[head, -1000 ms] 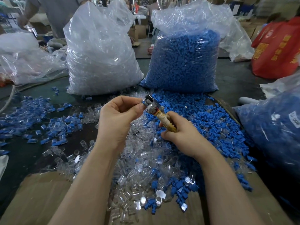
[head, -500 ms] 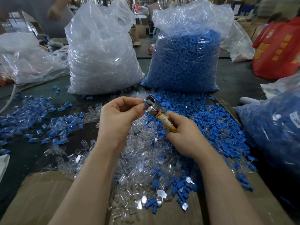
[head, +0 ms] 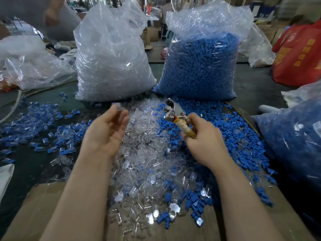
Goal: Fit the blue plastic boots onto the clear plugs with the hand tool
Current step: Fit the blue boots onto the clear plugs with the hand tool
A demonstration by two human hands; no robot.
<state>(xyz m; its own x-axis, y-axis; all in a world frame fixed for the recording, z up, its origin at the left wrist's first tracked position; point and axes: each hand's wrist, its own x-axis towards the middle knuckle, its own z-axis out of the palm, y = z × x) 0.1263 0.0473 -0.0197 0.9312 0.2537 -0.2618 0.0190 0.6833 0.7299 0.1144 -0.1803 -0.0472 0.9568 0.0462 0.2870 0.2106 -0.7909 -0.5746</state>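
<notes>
Fingers of the right hand [head: 205, 145] curl round the hand tool [head: 175, 115]; left hand [head: 106, 131] fingers loosely spread (blurred, perhaps empty).

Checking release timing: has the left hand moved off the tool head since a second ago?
Yes. The left hand has swung left, away from the tool, toward the clear bag side; its fingers are blurred.

The right hand [head: 204, 143] grips the wrapped handle of the hand tool [head: 175, 115], its metal head tilted up and left. The left hand [head: 106, 131], blurred, is held palm up with fingers loose, apart from the tool. Below lie clear plugs [head: 147, 153] and blue boots [head: 234, 136]. Behind stand 2 bags: a bag of clear plugs [head: 111, 58] and a bag of blue boots [head: 201, 63].
</notes>
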